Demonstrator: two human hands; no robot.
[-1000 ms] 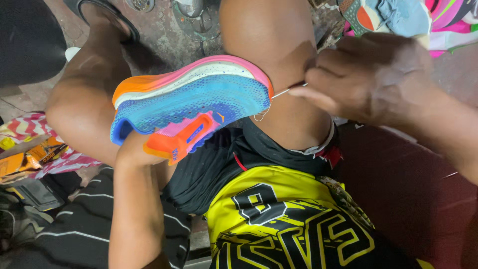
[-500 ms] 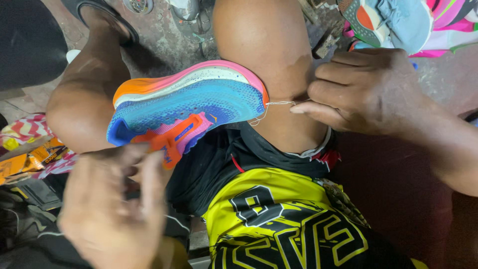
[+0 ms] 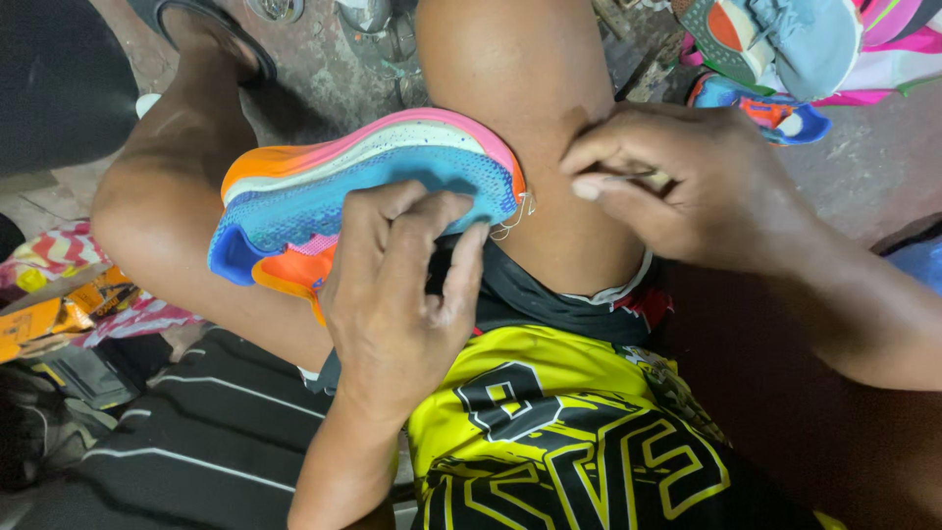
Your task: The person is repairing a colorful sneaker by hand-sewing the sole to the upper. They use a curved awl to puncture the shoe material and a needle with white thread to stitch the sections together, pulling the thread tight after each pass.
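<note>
A running shoe (image 3: 334,186) with a blue, orange and pink sole lies sole-up across my lap, between my knees. My left hand (image 3: 397,294) rests on its sole, fingers curled over the near edge at the toe end. A thin pale thread (image 3: 512,221) loops out of the shoe's tip. My right hand (image 3: 677,186) is just right of the tip, against my right knee, thumb and fingers pinched on a thin needle-like tool (image 3: 628,179) tied to that thread.
More shoes (image 3: 775,49) lie on the concrete floor at the top right. A sandal (image 3: 201,29) is on my left foot at the top left. Orange packets (image 3: 49,314) and cloth lie at the left. My yellow and black shirt fills the bottom.
My left hand came up from below and settled onto the shoe's sole. My right hand stayed beside the toe with the thread, which now hangs slack in a loop.
</note>
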